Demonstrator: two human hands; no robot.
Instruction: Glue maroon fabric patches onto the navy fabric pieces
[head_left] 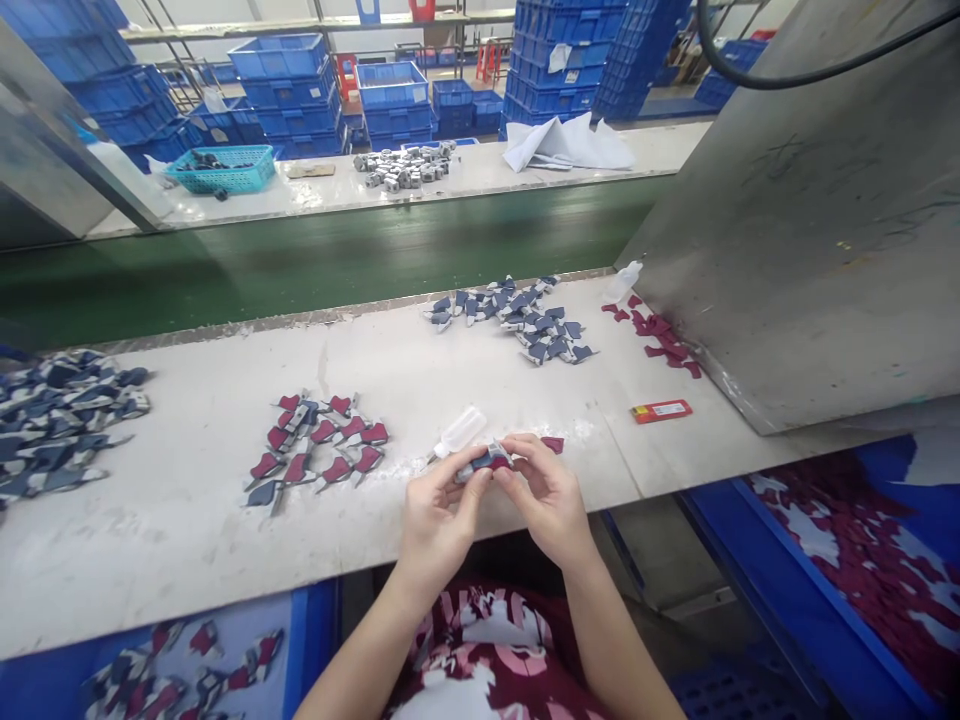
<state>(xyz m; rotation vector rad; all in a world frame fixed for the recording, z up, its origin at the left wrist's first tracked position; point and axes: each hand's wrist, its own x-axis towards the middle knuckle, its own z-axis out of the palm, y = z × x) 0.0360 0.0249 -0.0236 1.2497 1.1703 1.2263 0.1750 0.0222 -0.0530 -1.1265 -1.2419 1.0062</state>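
Observation:
Both hands meet at the front edge of the white table [420, 370]. Between them is a small grey, navy and maroon moulded part [491, 460]. My left hand [442, 515] pinches its left side, and my right hand [549, 500] presses its right side with thumb and fingers. Just behind the left fingers lies a clear squeeze bottle [461, 430], its narrow tip toward the left. A loose maroon piece [553, 443] lies behind the right hand. Fingertips partly cover the held part, so its full shape is hidden.
Maroon-faced parts [322, 435] lie left of the hands; navy-grey parts [525, 320] lie behind. Another navy pile [67, 420] is far left. A red packet [661, 411] and maroon pieces [664, 340] are near the metal panel [825, 220]. A green conveyor [360, 255] runs behind.

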